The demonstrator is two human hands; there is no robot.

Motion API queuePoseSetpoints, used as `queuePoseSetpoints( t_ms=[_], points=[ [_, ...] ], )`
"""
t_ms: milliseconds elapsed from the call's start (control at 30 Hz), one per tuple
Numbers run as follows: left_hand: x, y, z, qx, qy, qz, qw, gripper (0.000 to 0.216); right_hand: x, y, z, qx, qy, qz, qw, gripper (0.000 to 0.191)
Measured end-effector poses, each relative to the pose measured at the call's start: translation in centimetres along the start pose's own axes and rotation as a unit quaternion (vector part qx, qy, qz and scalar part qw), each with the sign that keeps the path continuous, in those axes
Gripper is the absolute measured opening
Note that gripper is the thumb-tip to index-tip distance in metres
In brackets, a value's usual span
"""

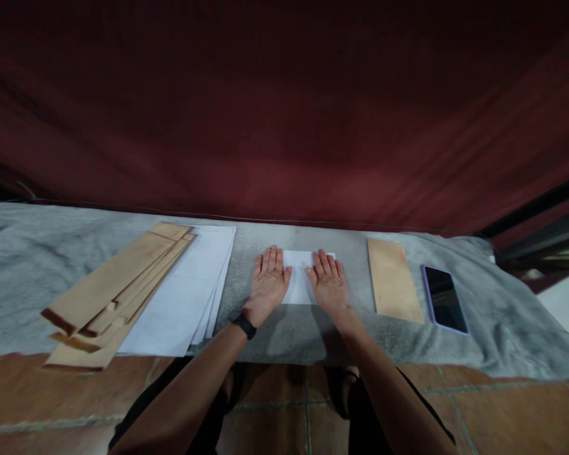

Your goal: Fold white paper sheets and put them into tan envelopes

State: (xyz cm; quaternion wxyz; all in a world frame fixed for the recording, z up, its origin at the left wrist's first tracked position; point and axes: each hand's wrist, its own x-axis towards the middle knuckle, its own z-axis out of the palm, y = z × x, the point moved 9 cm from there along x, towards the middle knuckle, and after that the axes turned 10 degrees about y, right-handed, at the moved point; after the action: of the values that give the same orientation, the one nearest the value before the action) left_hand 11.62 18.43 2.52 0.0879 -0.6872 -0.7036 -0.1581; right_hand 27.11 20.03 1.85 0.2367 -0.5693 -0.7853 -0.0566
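Note:
A small white sheet of paper (298, 278) lies on the grey cloth in front of me; whether it is folded I cannot tell. My left hand (269, 281) rests flat over its left edge, fingers stretched away from me and thumb pointing inward. Flat over the right side of the same paper is my right hand (329, 281), its fingers also extended. Both palms face down, and parts of the paper's sides are hidden under them. A dark watch (243, 322) is on my left wrist.
On the left, several brown paper envelopes (118, 278) overlap a stack of white sheets (184, 291); some jut past the front edge. To the right lie a brown envelope (395, 280) and a phone (444, 299). Grey cloth (294, 335) covers the surface, before a dark red curtain (284, 126).

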Motion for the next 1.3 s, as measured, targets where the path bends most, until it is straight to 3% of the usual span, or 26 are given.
queuePoseSetpoints(
  t_ms=[267,800,1133,1300],
  points=[
    [0.0,-1.0,0.0,0.029,-0.018,-0.021,0.999,0.064,-0.3,0.8,-0.7,-0.012,0.016,-0.001,1.000,0.056],
    [0.1,-2.8,-0.2,0.052,0.001,-0.044,0.998,0.068,-1.2,3.6,-0.9,-0.051,0.027,0.018,0.998,0.060],
    [0.2,-4.1,-0.2,0.021,0.006,-0.081,0.996,0.064,-1.6,4.8,-1.4,-0.064,0.028,0.034,0.997,0.061],
    [0.8,-4.1,-1.8,-0.020,0.061,-0.085,0.994,0.067,-1.3,5.6,-2.3,-0.042,0.060,0.071,0.995,0.064]
  ],
)
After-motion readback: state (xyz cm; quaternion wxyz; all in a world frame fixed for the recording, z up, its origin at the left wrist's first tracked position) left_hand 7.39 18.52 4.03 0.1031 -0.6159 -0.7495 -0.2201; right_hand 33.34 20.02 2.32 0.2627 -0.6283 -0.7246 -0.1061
